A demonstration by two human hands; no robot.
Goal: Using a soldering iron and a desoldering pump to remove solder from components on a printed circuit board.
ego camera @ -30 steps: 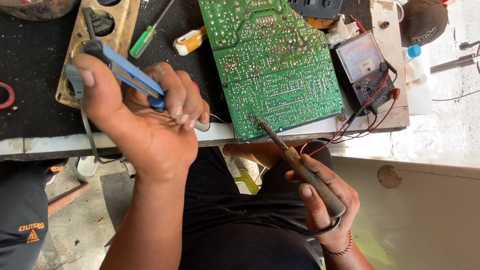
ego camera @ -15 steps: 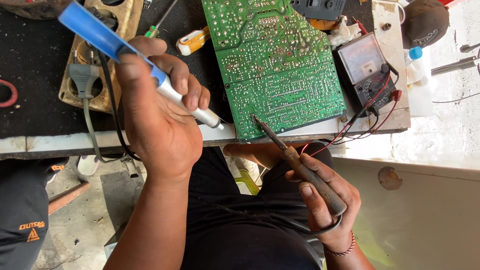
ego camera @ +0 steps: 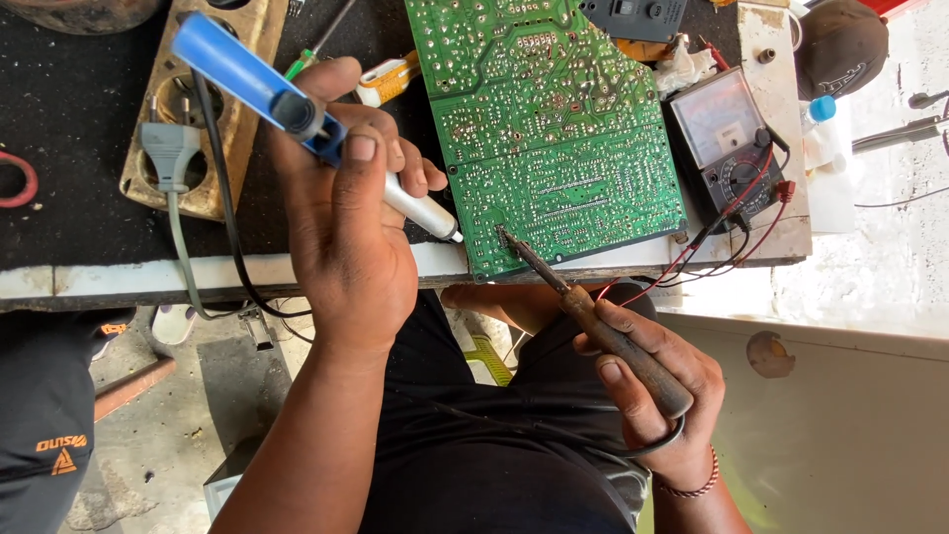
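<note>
The green circuit board (ego camera: 549,129) lies solder side up on the counter (ego camera: 99,277), its lower corner at the counter's front edge. The soldering iron (ego camera: 593,321) touches that corner with its tip, its dark handle gripped in the right hand (ego camera: 657,405), which sits low, below the counter edge, fingers wrapped round. The left hand (ego camera: 346,237) is raised over the counter, closed on a blue and white desoldering pump (ego camera: 297,114), thumb on top, white nozzle just left of the board. An analog meter (ego camera: 727,143) rests right of the board.
</note>
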